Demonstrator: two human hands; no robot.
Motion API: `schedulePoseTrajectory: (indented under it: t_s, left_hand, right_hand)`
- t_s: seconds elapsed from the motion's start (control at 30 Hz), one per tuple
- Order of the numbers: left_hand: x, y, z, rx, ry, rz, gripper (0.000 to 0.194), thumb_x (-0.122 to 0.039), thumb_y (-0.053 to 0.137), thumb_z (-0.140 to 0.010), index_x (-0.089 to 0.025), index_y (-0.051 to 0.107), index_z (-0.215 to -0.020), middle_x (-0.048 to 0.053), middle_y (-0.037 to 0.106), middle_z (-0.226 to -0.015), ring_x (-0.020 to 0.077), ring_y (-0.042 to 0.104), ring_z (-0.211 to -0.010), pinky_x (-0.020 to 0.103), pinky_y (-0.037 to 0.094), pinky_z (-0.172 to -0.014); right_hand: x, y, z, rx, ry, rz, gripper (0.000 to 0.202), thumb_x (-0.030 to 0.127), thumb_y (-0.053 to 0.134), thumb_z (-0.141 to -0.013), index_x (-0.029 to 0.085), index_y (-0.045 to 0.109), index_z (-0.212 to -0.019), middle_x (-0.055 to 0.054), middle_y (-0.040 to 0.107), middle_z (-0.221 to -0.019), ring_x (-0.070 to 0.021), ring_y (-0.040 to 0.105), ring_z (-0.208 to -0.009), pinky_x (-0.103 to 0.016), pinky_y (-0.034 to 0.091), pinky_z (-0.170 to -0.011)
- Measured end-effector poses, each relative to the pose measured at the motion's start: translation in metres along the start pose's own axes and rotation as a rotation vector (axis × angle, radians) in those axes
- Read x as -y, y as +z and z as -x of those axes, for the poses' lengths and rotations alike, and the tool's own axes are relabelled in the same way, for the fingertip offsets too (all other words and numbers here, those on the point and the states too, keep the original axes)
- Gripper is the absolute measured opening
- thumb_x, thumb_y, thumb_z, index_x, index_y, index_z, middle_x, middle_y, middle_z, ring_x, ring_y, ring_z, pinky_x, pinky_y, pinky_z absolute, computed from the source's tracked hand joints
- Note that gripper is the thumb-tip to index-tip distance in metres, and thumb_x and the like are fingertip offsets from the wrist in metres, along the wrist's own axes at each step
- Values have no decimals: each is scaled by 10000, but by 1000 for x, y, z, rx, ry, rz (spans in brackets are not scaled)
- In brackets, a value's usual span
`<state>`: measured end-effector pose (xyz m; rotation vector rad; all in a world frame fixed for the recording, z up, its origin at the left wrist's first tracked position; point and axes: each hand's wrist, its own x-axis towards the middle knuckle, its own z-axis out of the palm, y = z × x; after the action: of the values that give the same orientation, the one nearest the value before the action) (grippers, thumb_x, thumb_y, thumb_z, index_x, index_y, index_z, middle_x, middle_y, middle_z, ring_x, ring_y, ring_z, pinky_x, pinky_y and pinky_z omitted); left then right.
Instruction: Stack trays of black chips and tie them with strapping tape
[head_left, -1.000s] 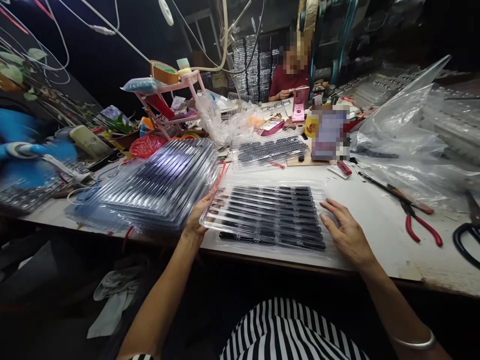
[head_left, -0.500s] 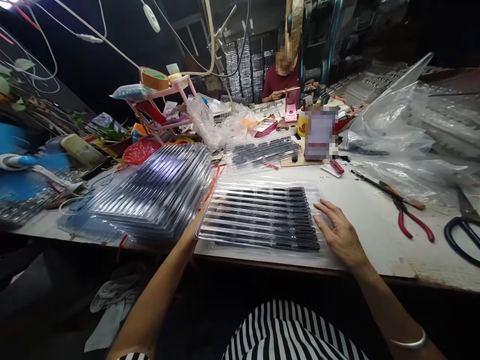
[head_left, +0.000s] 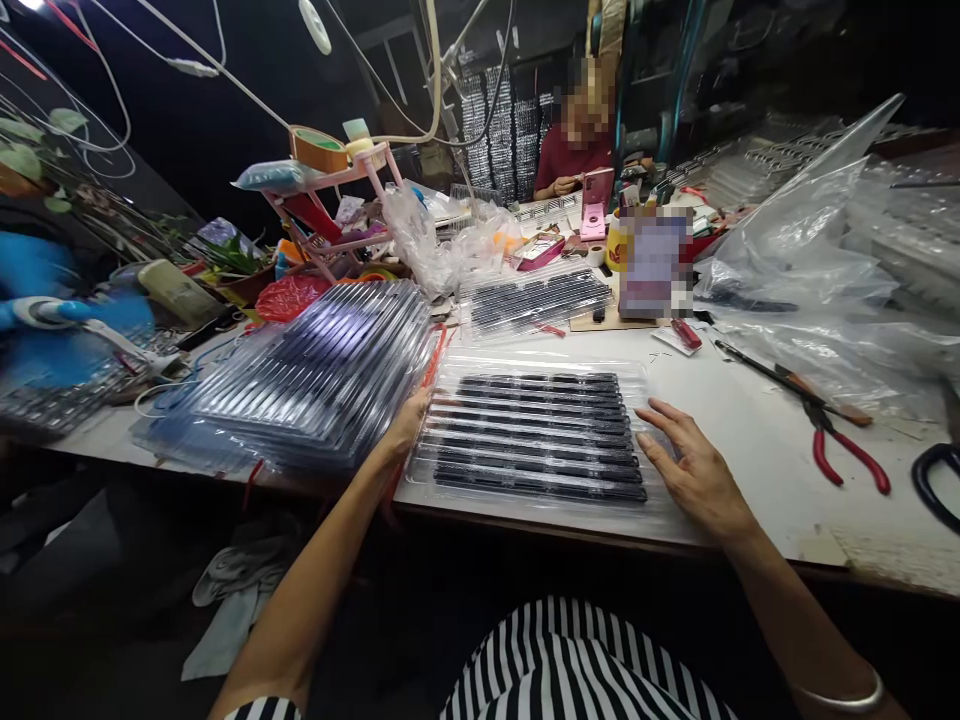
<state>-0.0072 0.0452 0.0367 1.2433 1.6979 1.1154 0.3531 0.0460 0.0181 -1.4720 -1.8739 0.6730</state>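
In front of me on the table lies a clear plastic blister tray point(head_left: 450, 455), with a row of slim black strip-like items point(head_left: 540, 440) in its grooves. It seems to have another clear sheet or tray layered with it. My left hand point(head_left: 409, 425) grips the tray's left edge, its fingertips partly hidden there. At the opposite end, my right hand point(head_left: 701, 470) is open, fingers spread and touching or almost touching the right edge. Close to my left forearm is a tall stack of clear ribbed trays point(head_left: 322, 370).
Red-handled pliers point(head_left: 844, 450) and dark-handled scissors point(head_left: 934, 480) lie to the right, below crumpled plastic sheeting point(head_left: 810, 260). Another filled tray point(head_left: 536, 300) lies farther back near a propped screen point(head_left: 652, 265). A blue fan point(head_left: 67, 310) stands left. Across the table sits a person point(head_left: 574, 150).
The tray's left side has come down and sits flatter over the black items. More of my left hand shows at that edge. The view has shifted slightly left.
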Motion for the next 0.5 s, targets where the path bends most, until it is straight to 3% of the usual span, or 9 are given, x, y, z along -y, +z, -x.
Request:
schedulePoseTrajectory:
  t_s: [0.1, 0.17, 0.3, 0.5]
  left_hand:
    - [6, -6, 5, 135, 82, -32, 115, -243, 721, -605, -171, 710, -695, 78, 615, -929, 229, 550, -969, 321, 424, -899]
    - [11, -8, 8, 161, 118, -57, 146, -265, 695, -645, -169, 713, -753, 72, 588, -943, 213, 541, -970, 312, 403, -914]
    - [22, -9, 2, 147, 164, -113, 170, -266, 688, -658, -173, 702, -799, 40, 551, -875, 182, 540, -873, 304, 406, -866]
    - [31, -9, -9, 121, 210, -154, 157, -254, 721, -620, -175, 697, -754, 31, 540, -852, 175, 526, -825, 292, 414, -789]
  right_hand:
    - [-1, -3, -1, 35, -12, 47, 423, 444, 440, -870, 227, 563, -1211, -65, 457, -1345, -286, 411, -1236, -345, 561, -671]
    - [-2, -3, -1, 35, -30, 68, 421, 448, 442, -867, 229, 568, -1204, -68, 460, -1340, -293, 418, -1229, -348, 560, -669]
    - [-4, 0, -1, 12, -55, 91, 413, 446, 437, -866, 233, 573, -1192, -80, 462, -1333, -298, 430, -1219, -357, 554, -674]
    - [-9, 4, 0, 11, -73, 116, 444, 469, 416, -866, 220, 557, -1205, -88, 443, -1344, -293, 407, -1240, -432, 518, -825]
